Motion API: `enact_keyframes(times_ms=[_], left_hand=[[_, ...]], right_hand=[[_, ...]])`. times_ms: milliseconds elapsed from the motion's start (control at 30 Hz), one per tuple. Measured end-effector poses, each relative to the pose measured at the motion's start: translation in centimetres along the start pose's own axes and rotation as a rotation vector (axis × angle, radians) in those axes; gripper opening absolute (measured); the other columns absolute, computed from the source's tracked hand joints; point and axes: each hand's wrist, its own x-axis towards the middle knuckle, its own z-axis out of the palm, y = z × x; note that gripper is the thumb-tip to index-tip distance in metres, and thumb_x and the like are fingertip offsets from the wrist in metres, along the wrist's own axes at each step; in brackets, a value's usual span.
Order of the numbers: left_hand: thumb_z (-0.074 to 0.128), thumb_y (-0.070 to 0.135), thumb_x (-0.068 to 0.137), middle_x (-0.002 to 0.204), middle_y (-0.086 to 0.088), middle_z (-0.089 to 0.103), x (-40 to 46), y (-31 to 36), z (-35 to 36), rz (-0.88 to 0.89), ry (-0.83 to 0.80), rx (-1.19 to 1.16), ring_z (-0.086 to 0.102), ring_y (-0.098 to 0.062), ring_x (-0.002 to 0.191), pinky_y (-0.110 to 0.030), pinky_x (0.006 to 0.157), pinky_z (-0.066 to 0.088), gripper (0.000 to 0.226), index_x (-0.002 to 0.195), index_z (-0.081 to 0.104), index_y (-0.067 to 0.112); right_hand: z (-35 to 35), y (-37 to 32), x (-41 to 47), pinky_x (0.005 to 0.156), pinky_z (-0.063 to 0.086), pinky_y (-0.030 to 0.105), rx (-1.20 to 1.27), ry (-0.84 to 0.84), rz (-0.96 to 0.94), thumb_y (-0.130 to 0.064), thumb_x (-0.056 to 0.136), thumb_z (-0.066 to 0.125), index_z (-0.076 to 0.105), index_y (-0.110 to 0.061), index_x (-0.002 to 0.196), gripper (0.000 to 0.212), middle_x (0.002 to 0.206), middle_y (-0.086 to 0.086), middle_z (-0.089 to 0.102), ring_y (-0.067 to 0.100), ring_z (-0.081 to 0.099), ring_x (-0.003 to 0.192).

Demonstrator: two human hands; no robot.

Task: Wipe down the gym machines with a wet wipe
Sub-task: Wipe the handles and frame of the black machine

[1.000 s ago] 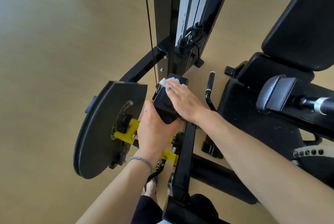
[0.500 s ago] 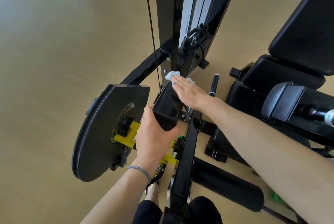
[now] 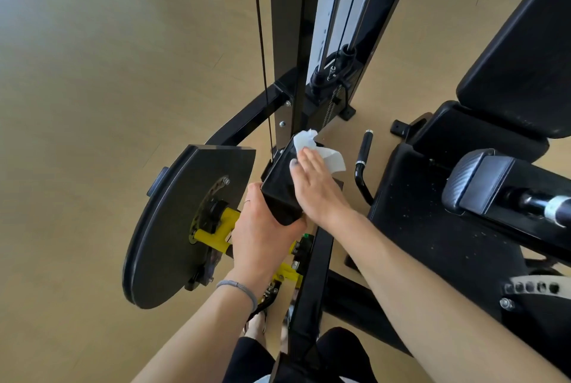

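The right hand (image 3: 318, 188) is pressing with flat, straight fingers a crumpled white wet wipe (image 3: 315, 147) on the smooth glossy black box-shaped pad (image 3: 282, 185); the wipe is sticking out beyond the fingertips. The left hand (image 3: 262, 234) is gripping the pad's near lower corner. A flat matte black disc-shaped plate (image 3: 182, 222) is standing just left of the pad.

Both forearms bare, entering from 6 o'clock. Left arm runs toward 1 o'clock; thin grey band on the wrist. Left hand (image 3: 262, 234) back up, fingers curled round the near end of the black pad (image 3: 279, 188), thumb side toward 12 o'clock. Right arm comes from 4 o'clock, reaching toward 11 o'clock, crossing above the left hand's far edge. Right hand (image 3: 315, 188) palm down, fingers straight and together, flat on the pad's top, pressing a white wipe (image 3: 312, 147) beneath the fingertips. Thumb hidden.
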Motion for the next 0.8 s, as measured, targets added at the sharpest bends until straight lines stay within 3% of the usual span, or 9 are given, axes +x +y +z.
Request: enact_keyframes(times_ms=[133,267,333,433,500,633,667,767,800], left_hand=[[0.086,0.045,0.071,0.106,0.011,0.063,0.2,-0.4,-0.2,0.012,-0.025,0.0,0.064,-0.007,0.087,-0.026,0.064,0.059,0.076,0.127,0.039,0.028],[0.084,0.047,0.074,0.119,0.009,0.06,0.9,-1.2,-1.5,0.077,-0.186,0.047,0.059,-0.005,0.094,-0.011,0.063,0.046,0.085,0.138,0.033,0.024],[0.081,0.052,0.074,0.137,0.009,0.047,0.9,-1.4,-3.0,0.128,-0.247,0.052,0.051,-0.004,0.114,-0.008,0.083,0.043,0.098,0.149,0.025,0.023],[0.069,0.063,0.074,0.155,0.002,0.031,1.1,-1.2,-5.0,0.351,-0.172,0.148,0.038,-0.01,0.133,-0.027,0.106,0.039,0.1,0.154,0.023,0.025],[0.06,0.062,0.082,0.145,0.001,0.042,1.5,-1.1,-5.3,0.534,-0.134,0.289,0.044,-0.019,0.131,-0.036,0.105,0.047,0.075,0.143,0.043,0.022],[0.069,0.045,0.088,0.108,0.002,0.057,1.6,-0.4,-4.2,0.674,-0.015,0.465,0.051,-0.017,0.097,-0.032,0.08,0.055,0.033,0.104,0.064,0.017],[0.074,0.039,0.087,0.103,0.001,0.058,1.7,-0.5,-3.7,0.686,0.019,0.473,0.051,-0.017,0.093,-0.031,0.077,0.054,0.029,0.1,0.065,0.015],[0.079,0.018,0.083,0.091,-0.007,0.06,1.7,-1.2,-3.0,0.724,0.061,0.403,0.054,-0.023,0.084,-0.041,0.071,0.056,0.017,0.085,0.067,0.006],[0.079,0.013,0.083,0.09,-0.009,0.06,1.5,-1.7,-3.0,0.743,0.066,0.411,0.056,-0.025,0.082,-0.043,0.07,0.057,0.014,0.083,0.067,0.005]], right_hand=[[0.5,-0.7,-3.6,0.124,0.0,0.022,-0.008,-0.011,-0.071,-0.035,0.112,0.02,0.017,-0.014,0.163,0.055,0.171,-0.004,0.008,0.003,0.0,0.155],[0.8,-1.1,-6.0,0.127,0.005,0.026,0.017,-0.019,-0.117,-0.034,0.112,0.023,0.023,-0.016,0.162,0.053,0.17,-0.007,0.016,-0.001,0.005,0.154],[1.1,-1.3,-7.7,0.128,0.006,0.026,0.06,-0.032,-0.157,-0.033,0.112,0.023,0.026,-0.019,0.161,0.051,0.169,-0.01,0.019,-0.006,0.007,0.152],[1.7,-1.6,-9.8,0.127,0.01,0.024,0.188,-0.035,-0.171,-0.033,0.113,0.023,0.029,-0.029,0.16,0.047,0.166,-0.019,0.024,-0.014,0.01,0.148],[2.1,-1.9,-10.7,0.125,0.016,0.024,0.328,-0.032,-0.168,-0.037,0.113,0.022,0.033,-0.037,0.157,0.046,0.162,-0.023,0.029,-0.014,0.016,0.147],[2.0,-2.4,-11.8,0.104,0.026,0.0,0.581,-0.039,-0.097,-0.037,0.113,0.02,0.046,-0.042,0.149,0.044,0.147,-0.029,0.048,-0.02,0.033,0.136],[1.9,-2.3,-11.8,0.106,0.03,0.002,0.628,-0.01,-0.088,-0.036,0.113,0.02,0.051,-0.038,0.146,0.045,0.144,-0.025,0.053,-0.016,0.038,0.135],[1.6,-1.4,-10.8,0.116,0.039,0.035,0.748,0.19,-0.043,-0.038,0.11,0.025,0.062,-0.029,0.133,0.044,0.132,-0.009,0.066,0.005,0.055,0.131],[1.5,-1.0,-10.3,0.117,0.04,0.04,0.771,0.24,-0.012,-0.041,0.108,0.028,0.062,-0.031,0.132,0.043,0.132,-0.01,0.066,0.006,0.055,0.13]])
